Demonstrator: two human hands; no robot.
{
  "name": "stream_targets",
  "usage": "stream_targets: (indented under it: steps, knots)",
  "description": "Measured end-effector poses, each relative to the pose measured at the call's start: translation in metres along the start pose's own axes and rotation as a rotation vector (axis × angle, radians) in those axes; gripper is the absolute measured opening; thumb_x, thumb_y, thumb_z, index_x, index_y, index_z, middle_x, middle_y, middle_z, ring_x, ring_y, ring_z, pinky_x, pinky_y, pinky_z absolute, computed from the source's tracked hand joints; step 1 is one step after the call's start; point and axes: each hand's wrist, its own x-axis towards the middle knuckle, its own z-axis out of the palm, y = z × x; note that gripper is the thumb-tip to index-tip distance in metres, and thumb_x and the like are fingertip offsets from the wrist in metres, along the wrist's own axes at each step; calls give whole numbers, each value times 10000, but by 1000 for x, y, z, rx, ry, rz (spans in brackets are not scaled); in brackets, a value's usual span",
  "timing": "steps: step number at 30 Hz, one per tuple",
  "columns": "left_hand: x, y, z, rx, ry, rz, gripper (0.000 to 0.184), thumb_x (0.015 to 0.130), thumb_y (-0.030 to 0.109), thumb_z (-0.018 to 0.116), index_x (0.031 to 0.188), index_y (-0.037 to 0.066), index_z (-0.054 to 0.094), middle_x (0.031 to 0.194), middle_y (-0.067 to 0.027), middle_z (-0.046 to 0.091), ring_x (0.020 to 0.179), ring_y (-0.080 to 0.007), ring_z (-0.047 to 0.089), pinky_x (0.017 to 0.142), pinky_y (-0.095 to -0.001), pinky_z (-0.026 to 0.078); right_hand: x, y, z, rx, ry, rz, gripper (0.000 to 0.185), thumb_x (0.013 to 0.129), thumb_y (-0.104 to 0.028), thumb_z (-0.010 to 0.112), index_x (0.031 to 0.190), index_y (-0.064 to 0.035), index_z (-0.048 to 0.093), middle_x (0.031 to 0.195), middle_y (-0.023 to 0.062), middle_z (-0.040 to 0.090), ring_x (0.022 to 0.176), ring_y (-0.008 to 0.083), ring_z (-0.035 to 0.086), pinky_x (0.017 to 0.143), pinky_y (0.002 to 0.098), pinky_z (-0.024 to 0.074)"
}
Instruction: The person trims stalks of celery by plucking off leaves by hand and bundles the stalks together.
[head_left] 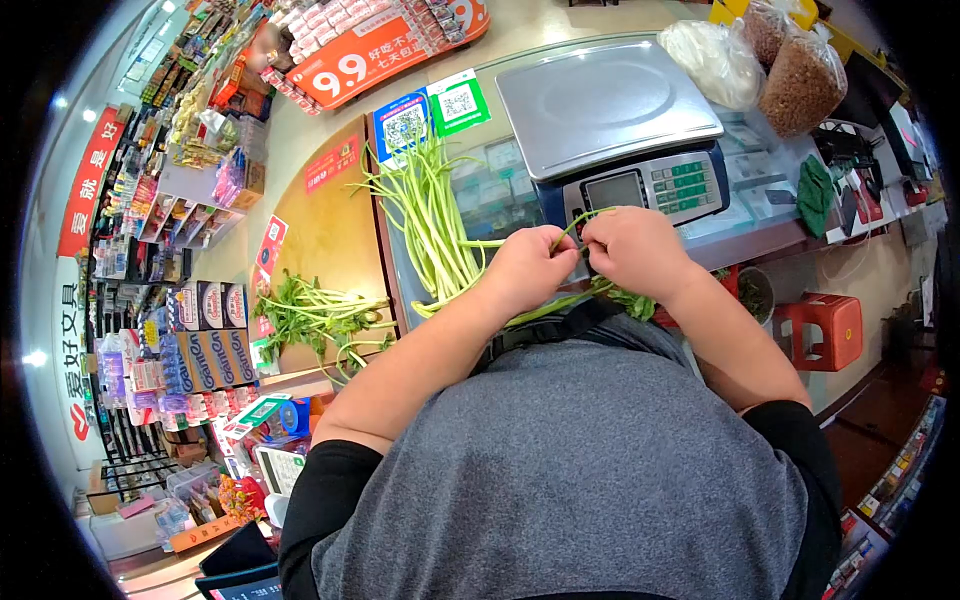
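My left hand (532, 266) and my right hand (634, 250) are close together at the counter's near edge, in front of the scale. Both are pinched closed on a thin green vegetable stem (572, 226), which arches up between the fingertips. To the left of my left hand lies a bundle of long pale-green stems (425, 220) on the glass. A heap of leafy green tops (318, 318) rests farther left on the wooden surface. More leaves (632, 300) show below my right hand, near my lap.
A digital scale (608, 110) with a steel plate stands ahead. Clear bags of brown pieces (803, 85) and a white bag (708, 62) are at the back right. QR code cards (458, 103) lie behind the stems. A red stool (822, 332) stands right; stocked shelves (205, 330) line the left.
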Motion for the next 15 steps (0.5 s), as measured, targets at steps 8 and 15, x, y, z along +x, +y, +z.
stream_targets:
  steps: [8,15]
  knots:
    - [0,7,1,1,-43,-18,177,864,202,626,880,26,641,723,-77,622,697,-137,555,667,-327,470,8,54,17,625,346,495,104,814,-107,553,784,-44,630,725,58,603,692,168,572,641,329,470]
    - [1,9,11,161,-295,58,323,811,278,718,994,34,611,871,-131,631,812,-204,599,734,-340,485,-26,103,-19,1727,388,755,77,862,-100,517,815,-72,570,802,16,564,749,167,561,746,322,496]
